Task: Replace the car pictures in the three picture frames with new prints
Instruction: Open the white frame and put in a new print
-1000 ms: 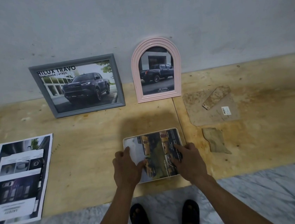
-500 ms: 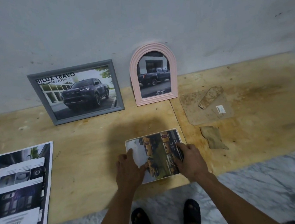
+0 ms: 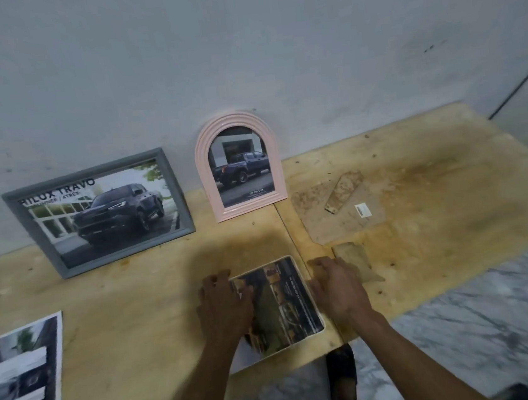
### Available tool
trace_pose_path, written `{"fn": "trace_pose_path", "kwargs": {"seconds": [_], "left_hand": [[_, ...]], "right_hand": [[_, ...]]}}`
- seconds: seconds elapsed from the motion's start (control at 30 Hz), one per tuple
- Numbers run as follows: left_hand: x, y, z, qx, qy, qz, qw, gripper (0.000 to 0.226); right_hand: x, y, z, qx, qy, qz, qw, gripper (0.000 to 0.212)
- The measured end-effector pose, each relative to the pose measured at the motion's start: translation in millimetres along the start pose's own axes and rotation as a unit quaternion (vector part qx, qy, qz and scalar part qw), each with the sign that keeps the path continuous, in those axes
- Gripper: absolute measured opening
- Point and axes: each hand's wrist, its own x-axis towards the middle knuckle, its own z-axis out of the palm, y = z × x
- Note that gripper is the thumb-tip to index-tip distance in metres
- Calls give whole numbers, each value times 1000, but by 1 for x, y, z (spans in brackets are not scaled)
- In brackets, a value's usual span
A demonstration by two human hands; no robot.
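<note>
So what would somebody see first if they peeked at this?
Probably the pink arched frame leaning on the wall, holding a blue truck picture, with the grey frame and its dark truck just left of it. Nearer, the left hand and right hand rest at the two sides of a white frame lying flat on the wooden board.

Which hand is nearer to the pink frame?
Right, slightly. The right hand lies below and right of the pink frame; the left hand lies below it, slightly left, and lower.
</note>
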Motion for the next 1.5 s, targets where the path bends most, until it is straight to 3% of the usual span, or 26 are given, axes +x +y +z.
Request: {"fn": "trace_pose_path", "kwargs": {"seconds": [0.27,0.43,0.57,0.67,0.77,0.87,1.03,1.2,1.27,1.4,1.5], "left_hand": [[49,112,51,-48,-92,9,995,61],[89,173,88,-52,-122,-54,990,69],[112,201,104,-38,-110,-96,989,54],[122,210,113,-53,-82,-136,986,41],[130,212,121,-73,-72,-190,976,34],[133,211,125,-107,-69,-235,964,38],[116,211,119,-148,-59,-221,962,28],[83,205,93,-214,-38,-191,957,35],[66,189,79,-221,-27,-163,961,39],[23,138,42,-227,-20,-147,963,50],[-13,89,16,-232,3,-159,960,43]], "right_hand": [[93,54,-70,34,66,56,996,31],[164,87,-100,9,65,113,991,49],[202,104,-108,-10,0,153,988,62],[214,104,-108,-32,11,135,990,52],[221,105,-109,-8,20,144,989,44],[223,111,-112,94,32,220,970,41],[211,115,-124,185,43,256,948,32],[173,99,-126,230,78,200,949,41],[154,85,-121,250,87,202,943,55],[103,48,-104,238,47,172,955,59],[58,24,-78,215,6,122,969,59]]}}
